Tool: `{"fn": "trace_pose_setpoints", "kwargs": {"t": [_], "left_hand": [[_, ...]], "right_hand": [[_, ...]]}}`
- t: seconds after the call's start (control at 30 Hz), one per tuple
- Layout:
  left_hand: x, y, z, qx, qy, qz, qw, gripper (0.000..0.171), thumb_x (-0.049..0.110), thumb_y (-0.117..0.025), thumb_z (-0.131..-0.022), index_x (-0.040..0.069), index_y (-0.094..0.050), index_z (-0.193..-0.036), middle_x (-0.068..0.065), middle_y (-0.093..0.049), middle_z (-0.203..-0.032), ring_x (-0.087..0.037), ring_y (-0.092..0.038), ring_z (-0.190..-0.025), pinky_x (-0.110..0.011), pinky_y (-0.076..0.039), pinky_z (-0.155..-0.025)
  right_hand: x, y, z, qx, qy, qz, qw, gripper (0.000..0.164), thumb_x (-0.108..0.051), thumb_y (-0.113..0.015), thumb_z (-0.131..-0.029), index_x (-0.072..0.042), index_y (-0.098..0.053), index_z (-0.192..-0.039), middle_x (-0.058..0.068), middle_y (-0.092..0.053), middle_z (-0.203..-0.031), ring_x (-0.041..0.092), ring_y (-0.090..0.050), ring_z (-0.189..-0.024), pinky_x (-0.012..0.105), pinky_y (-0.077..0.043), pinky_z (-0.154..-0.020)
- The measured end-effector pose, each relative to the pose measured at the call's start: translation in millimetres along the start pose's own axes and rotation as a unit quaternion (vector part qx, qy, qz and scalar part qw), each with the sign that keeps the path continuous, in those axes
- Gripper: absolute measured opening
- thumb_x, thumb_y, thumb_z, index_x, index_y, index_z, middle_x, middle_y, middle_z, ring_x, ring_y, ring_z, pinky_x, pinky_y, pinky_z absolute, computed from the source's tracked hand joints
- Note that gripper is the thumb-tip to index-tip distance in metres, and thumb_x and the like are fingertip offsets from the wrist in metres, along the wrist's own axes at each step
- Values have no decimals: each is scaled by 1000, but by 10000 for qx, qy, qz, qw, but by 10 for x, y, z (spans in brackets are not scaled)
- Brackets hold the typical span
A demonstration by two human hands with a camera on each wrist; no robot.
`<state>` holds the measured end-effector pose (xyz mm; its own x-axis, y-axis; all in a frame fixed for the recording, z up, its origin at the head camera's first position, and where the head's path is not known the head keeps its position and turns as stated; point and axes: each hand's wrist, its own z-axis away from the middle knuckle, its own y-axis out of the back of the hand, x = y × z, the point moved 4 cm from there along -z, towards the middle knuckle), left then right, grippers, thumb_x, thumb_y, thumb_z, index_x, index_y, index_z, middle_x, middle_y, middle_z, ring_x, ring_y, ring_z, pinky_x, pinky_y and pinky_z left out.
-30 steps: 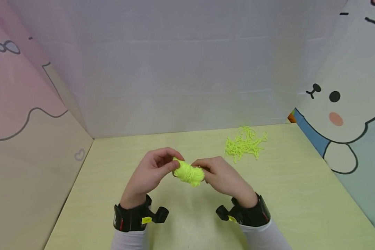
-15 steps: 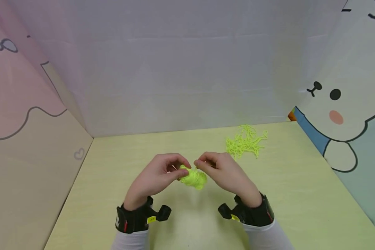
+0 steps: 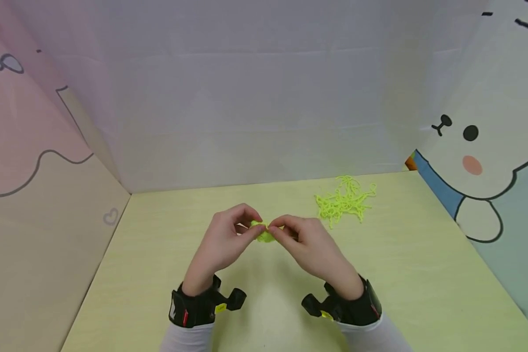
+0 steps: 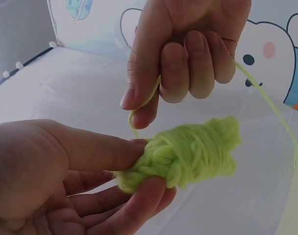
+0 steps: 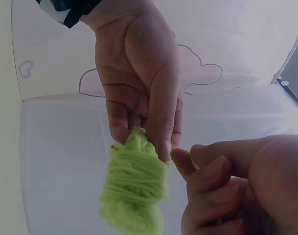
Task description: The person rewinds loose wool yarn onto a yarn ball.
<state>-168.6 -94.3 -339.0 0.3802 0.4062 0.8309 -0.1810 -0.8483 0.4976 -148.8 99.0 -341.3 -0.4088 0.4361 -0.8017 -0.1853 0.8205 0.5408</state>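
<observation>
A small wound bundle of neon yellow-green yarn [image 4: 197, 149] is held above the table. My left hand [image 3: 226, 239] pinches one end of it between thumb and fingers, as the left wrist view shows. Close beside it, my right hand [image 3: 310, 242] pinches the yarn strand [image 4: 149, 100] between thumb and forefinger, its other fingers curled. From behind that hand the strand [image 4: 268, 100] runs off toward the loose yarn. In the right wrist view, the wraps go round the bundle's middle [image 5: 136, 176], with loops sticking out at both ends.
A loose tangled heap of the same yarn [image 3: 345, 200] lies on the pale table [image 3: 422, 274] at the back right. A plain cloth backdrop [image 3: 255, 112] stands behind, with printed cartoon panels at both sides. Each wrist wears a black strap with a camera.
The right hand has passed around the bundle's far end to its near upper side, pinching the strand. The bundle has risen slightly and turned, now mostly behind the fingers in the head view.
</observation>
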Motion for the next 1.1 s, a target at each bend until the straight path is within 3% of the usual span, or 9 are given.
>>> {"fn": "trace_pose_setpoints", "kwargs": {"t": [0.27, 0.43, 0.57, 0.63, 0.7, 0.8, 0.87, 0.97, 1.1], "left_hand": [[-25, 52, 0, 852, 286, 854, 9923, 11, 5, -80, -96, 7, -72, -103, -9, -71, -100, -21, -74, -77, -28, -58, -64], [-1, 70, 8, 1097, 233, 1790, 9774, 11, -1, -77, -97, 0, -70, -105, -14, -68, -105, -25, -73, -89, -30, -63, -74], [27, 87, 20, 864, 37, 2448, 9657, 15, -5, -73, -98, -7, -66, -112, -14, -68, -106, -22, -69, -91, -29, -62, -80], [33, 95, 28, 577, -21, 2642, 9627, 21, -4, -70, -100, -9, -64, -119, -13, -68, -108, -21, -68, -89, -29, -61, -79], [36, 94, 32, 134, -118, 2771, 9607, 29, -4, -66, -103, -10, -61, -131, -14, -66, -111, -21, -67, -87, -31, -61, -79], [46, 80, 41, -439, -235, 2555, 9655, 35, 0, -58, -108, -4, -61, -143, -16, -64, -118, -28, -69, -88, -33, -62, -78], [53, 61, 43, -588, -316, 2277, 9714, 38, -1, -53, -109, 2, -64, -145, -16, -64, -118, -32, -68, -88, -35, -62, -77], [71, 24, 45, -403, -325, 1638, 9851, 41, -4, -49, -107, 8, -72, -139, -11, -66, -117, -33, -67, -90, -38, -63, -76], [99, -49, 31, -130, -346, 941, 9949, 48, -8, -45, -103, 9, -72, -139, -7, -63, -117, -25, -65, -89, -38, -63, -76]], "right_hand": [[-27, -71, -8, -179, 100, -35, 9998, 15, -25, -71, -106, -15, -82, -108, -11, -55, -69, 6, -42, -57, 26, -38, -56], [-29, -94, -12, -184, 164, -127, 9996, 16, -23, -70, -107, -17, -84, -109, -13, -66, -78, 5, -42, -58, 26, -40, -58], [-10, -89, -23, -11, -7, -204, 9998, 18, -24, -69, -107, -15, -84, -108, -13, -55, -66, 4, -35, -55, 26, -36, -56], [8, -84, -26, 103, -170, -258, 9995, 17, -25, -71, -106, -13, -83, -107, -12, -43, -60, 4, -32, -52, 25, -32, -54], [23, -80, -26, 201, -288, -349, 9988, 17, -24, -72, -105, -10, -82, -108, -12, -41, -59, 4, -31, -52, 25, -32, -53], [33, -81, -27, 263, -376, -439, 9980, 17, -22, -74, -103, -7, -81, -108, -11, -39, -60, 4, -30, -52, 25, -32, -54], [35, -82, -29, 271, -369, -456, 9979, 15, -19, -75, -103, -6, -81, -108, -10, -39, -62, 4, -30, -54, 26, -32, -55], [37, -76, -40, 334, -402, -321, 9981, 11, -14, -76, -102, -5, -81, -104, -9, -37, -62, 5, -30, -54, 26, -32, -55], [51, -62, -56, 474, -594, -205, 9969, 9, -11, -75, -100, -4, -81, -104, -8, -37, -62, 8, -32, -54, 26, -31, -53]]}}
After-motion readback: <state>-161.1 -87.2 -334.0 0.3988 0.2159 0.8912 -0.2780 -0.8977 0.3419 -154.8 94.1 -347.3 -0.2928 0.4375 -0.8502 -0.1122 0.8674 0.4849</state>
